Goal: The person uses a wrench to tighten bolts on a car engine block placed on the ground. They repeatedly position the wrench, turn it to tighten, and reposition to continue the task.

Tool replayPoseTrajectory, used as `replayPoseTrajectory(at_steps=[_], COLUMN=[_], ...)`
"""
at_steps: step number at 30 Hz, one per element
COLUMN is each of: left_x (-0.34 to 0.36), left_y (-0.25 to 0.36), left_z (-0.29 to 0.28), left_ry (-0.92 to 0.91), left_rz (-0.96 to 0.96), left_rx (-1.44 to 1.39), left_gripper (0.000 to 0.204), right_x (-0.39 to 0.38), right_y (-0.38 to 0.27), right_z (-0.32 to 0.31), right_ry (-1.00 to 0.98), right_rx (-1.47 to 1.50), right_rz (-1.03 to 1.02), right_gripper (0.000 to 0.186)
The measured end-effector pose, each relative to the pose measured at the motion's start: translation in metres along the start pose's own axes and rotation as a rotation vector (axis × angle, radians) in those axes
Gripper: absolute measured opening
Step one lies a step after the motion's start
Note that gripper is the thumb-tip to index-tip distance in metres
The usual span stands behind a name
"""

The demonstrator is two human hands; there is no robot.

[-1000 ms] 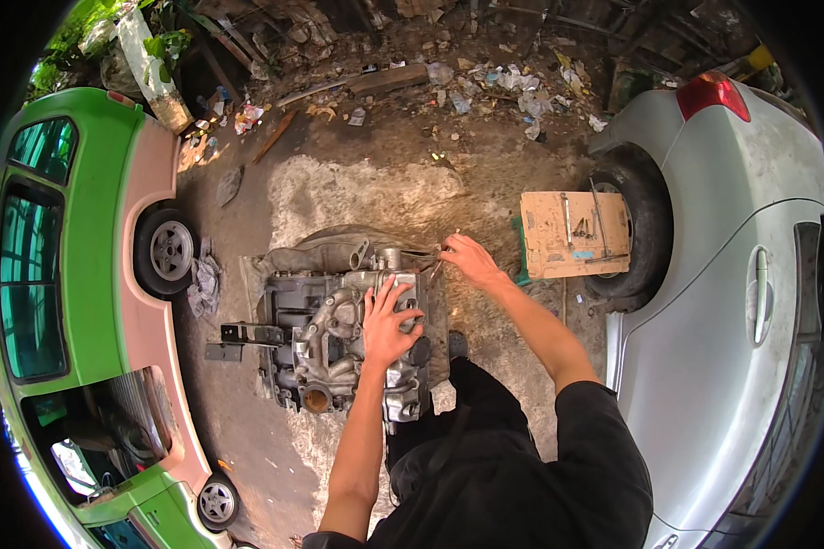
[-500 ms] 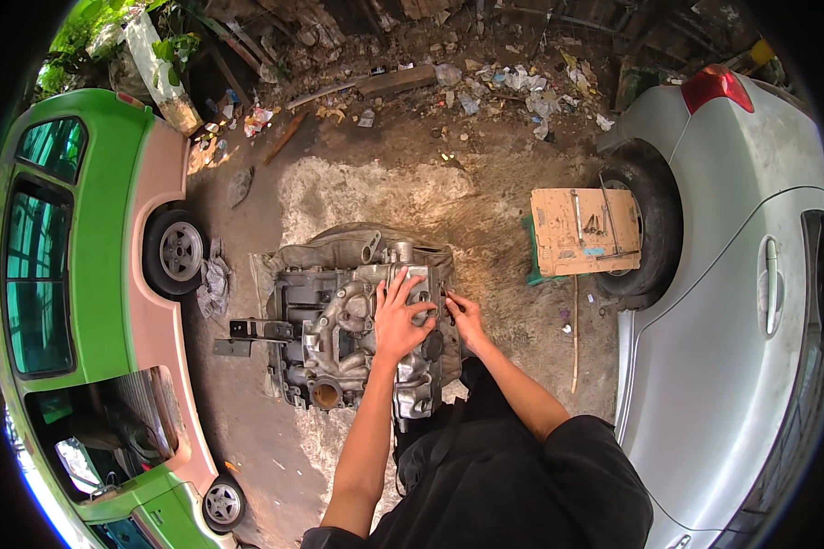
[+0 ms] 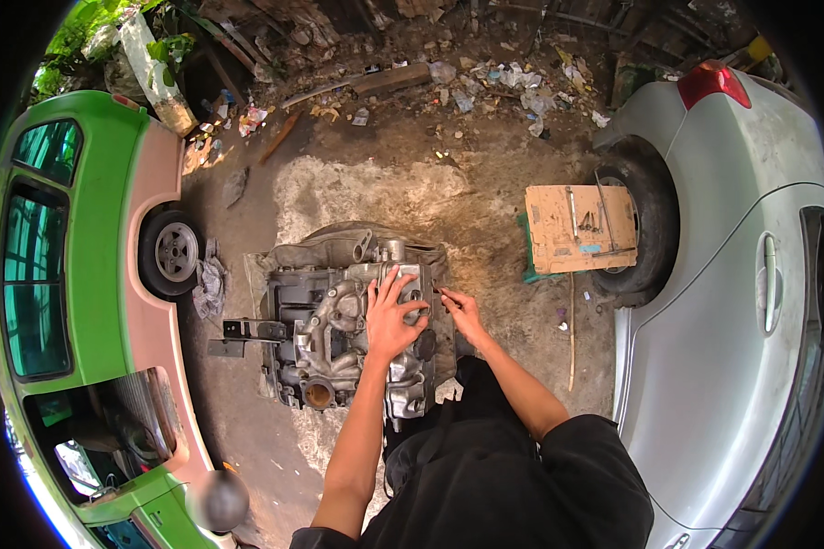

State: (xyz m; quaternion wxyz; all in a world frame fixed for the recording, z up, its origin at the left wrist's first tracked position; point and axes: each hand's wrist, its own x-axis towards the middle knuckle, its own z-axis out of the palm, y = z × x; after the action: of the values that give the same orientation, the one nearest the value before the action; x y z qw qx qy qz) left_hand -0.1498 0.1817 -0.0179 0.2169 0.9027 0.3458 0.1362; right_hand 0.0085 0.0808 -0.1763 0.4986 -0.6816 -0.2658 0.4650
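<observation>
A greasy metal engine (image 3: 343,316) lies on a dark cloth (image 3: 325,242) on the ground in front of me. My left hand (image 3: 392,320) rests on the engine's upper right part, on the silver cover, fingers spread and thumb curved apart from them. At the engine's right side, my right hand (image 3: 464,317) has its thumb and forefinger pinched together. A small dark thing shows at those fingertips, too small to name. Near my left forearm, a round pipe opening (image 3: 319,394) faces up. A dark metal bracket (image 3: 252,330) sticks out from the engine's left side.
On the right, a cardboard sheet (image 3: 551,252) bearing several tools and bolts sits against the silver car's wheel (image 3: 655,215). A thin stick (image 3: 572,334) lies below it. The green and pink van (image 3: 110,210) stands on the left. Litter and a plank (image 3: 389,80) lie along the far edge.
The view has shifted slightly. My left hand stays on the engine cover, and my right fingers remain pinched at the engine's side, tilted a little differently.
</observation>
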Motion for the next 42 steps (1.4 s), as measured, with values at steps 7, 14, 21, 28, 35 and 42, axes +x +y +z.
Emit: replayPoseTrajectory(at_steps=[7, 14, 21, 28, 35, 42], left_x=[0.0, 0.001, 0.0, 0.0, 0.0, 0.001], left_y=[0.0, 0.0, 0.001, 0.0, 0.002, 0.002], left_z=[-0.001, -0.001, -0.002, -0.002, -0.002, -0.004], left_ry=[-0.007, 0.001, 0.006, -0.011, 0.002, 0.014], left_rz=[0.001, 0.007, 0.01, -0.007, 0.001, 0.005], left_rx=[0.005, 0.0, 0.01, 0.006, 0.003, -0.008], left_gripper=[0.016, 0.018, 0.019, 0.018, 0.019, 0.019], right_x=[0.001, 0.01, 0.013, 0.011, 0.011, 0.041], right_y=[0.005, 0.01, 0.003, 0.003, -0.007, -0.029], right_z=[0.004, 0.008, -0.004, -0.005, 0.001, -0.019], right_ry=[-0.017, 0.026, -0.086, -0.081, -0.046, -0.169], right_rx=[-0.046, -0.04, 0.126, -0.015, -0.064, -0.298], right_rz=[0.051, 0.083, 0.049, -0.04, -0.01, -0.106], right_gripper=[0.043, 0.043, 0.041, 0.042, 0.033, 0.022])
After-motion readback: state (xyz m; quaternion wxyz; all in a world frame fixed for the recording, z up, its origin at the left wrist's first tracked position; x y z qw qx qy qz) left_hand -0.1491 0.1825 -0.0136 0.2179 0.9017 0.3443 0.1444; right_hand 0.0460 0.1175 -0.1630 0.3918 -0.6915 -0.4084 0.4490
